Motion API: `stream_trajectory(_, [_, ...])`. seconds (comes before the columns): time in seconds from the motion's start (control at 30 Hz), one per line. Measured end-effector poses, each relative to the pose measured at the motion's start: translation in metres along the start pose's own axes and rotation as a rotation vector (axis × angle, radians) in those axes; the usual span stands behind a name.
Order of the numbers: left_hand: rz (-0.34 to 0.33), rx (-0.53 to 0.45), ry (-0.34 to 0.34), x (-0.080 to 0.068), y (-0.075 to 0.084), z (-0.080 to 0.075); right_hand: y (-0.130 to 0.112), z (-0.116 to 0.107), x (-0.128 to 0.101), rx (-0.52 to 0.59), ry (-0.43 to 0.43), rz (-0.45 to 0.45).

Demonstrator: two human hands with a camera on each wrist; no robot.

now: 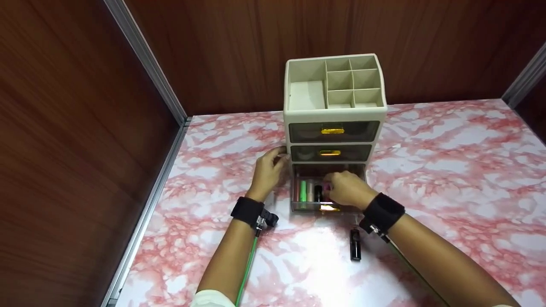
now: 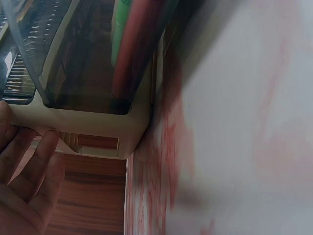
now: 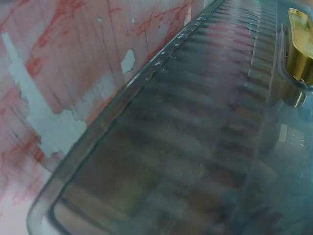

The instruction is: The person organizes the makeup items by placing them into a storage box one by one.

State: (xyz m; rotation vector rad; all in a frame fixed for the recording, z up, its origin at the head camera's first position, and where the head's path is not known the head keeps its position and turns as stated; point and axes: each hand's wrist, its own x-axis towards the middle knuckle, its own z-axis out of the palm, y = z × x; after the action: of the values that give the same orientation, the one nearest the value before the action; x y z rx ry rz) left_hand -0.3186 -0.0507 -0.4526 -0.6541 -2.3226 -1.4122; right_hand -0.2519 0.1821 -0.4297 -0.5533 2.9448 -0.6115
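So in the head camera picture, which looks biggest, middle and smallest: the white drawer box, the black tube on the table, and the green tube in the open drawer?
1. White drawer box, by far the largest.
2. Black tube on the table.
3. Green tube in the open drawer.

The black tube lies nearer the camera and the green one is partly hidden, so those two may really be alike.
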Motion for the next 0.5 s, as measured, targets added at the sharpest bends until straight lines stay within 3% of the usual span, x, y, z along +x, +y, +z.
stream_trajectory(0.5, [-0.009,0.006,0.012,-0.0008,0.0002,-0.0001,-0.0005,0.0004,-0.0014,0.010,-0.028,0.032])
